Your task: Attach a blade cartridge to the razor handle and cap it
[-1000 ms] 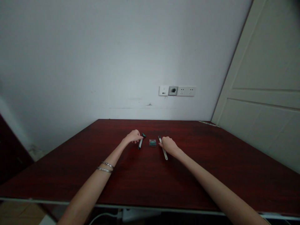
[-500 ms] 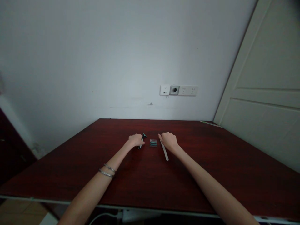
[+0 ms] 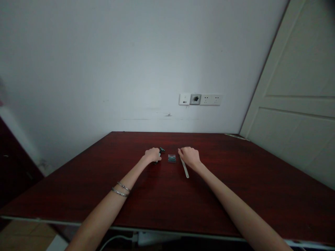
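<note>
My left hand (image 3: 152,155) is closed round a razor (image 3: 162,150), whose dark green head sticks out beyond my fingers; most of its handle is hidden. A small clear case (image 3: 172,158) with dark green parts inside, looking like razor cartridges, lies on the table between my hands. My right hand (image 3: 190,155) is closed on a slim white handle (image 3: 185,170) with a small hole at its near end. The far end of that white piece is covered by my fingers, so its kind does not show.
The dark red wooden table (image 3: 162,198) reaches back to a white wall with a row of sockets (image 3: 200,99). A pale panelled door (image 3: 295,104) stands at the right. Below the front edge, a white cable (image 3: 115,239) and a white box (image 3: 154,238) are partly visible.
The razor has turned a little in my left hand, its head now tilted further right and less of its handle showing. My right hand keeps its grip on the white handle.
</note>
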The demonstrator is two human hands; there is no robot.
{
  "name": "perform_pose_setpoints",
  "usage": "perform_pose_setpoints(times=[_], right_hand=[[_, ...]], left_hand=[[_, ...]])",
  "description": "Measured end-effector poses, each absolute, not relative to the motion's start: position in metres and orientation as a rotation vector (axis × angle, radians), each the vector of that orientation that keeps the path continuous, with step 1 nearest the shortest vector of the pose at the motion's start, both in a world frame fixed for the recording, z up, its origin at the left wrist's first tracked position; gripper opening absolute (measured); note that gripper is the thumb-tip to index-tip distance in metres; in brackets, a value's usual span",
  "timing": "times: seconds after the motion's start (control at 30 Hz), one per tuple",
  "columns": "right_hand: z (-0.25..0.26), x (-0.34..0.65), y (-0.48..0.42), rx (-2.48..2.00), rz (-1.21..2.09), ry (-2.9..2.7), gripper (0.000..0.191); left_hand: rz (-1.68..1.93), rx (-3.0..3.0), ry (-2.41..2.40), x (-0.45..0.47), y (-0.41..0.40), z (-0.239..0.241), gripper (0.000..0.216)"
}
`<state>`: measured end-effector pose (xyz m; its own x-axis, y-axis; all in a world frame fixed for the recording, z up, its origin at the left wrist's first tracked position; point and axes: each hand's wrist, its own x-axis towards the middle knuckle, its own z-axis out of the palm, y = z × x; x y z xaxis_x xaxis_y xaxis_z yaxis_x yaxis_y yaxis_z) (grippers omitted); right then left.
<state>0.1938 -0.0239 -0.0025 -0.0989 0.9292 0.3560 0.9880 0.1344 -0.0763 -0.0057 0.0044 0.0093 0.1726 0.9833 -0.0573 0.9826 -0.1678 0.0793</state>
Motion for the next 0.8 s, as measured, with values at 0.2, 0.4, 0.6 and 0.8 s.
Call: perform_pose_setpoints(times=[0.2,0.4,0.6,0.8], right_hand=[[-0.006,0.194,-0.026,-1.695,-0.149,-2.093,0.038],[-0.014,0.179,-0.015,-1.268,0.411,-1.911,0.027],[-0.016,0.166,-0.014,-0.958,1.186,-1.387,0.032],[-0.012,0.164,-0.024,-0.81,1.308,-1.282,0.033]], left_hand=[[0.117,2.322,1.943,-0.008,0.0,0.021,0.018],[0.36,2.282,1.687,-0.004,-0.014,0.037,0.022],[0.529,2.346,1.3,0.005,-0.026,0.045,0.022],[0.469,2.246,1.075,0.002,-0.023,0.043,0.03]])
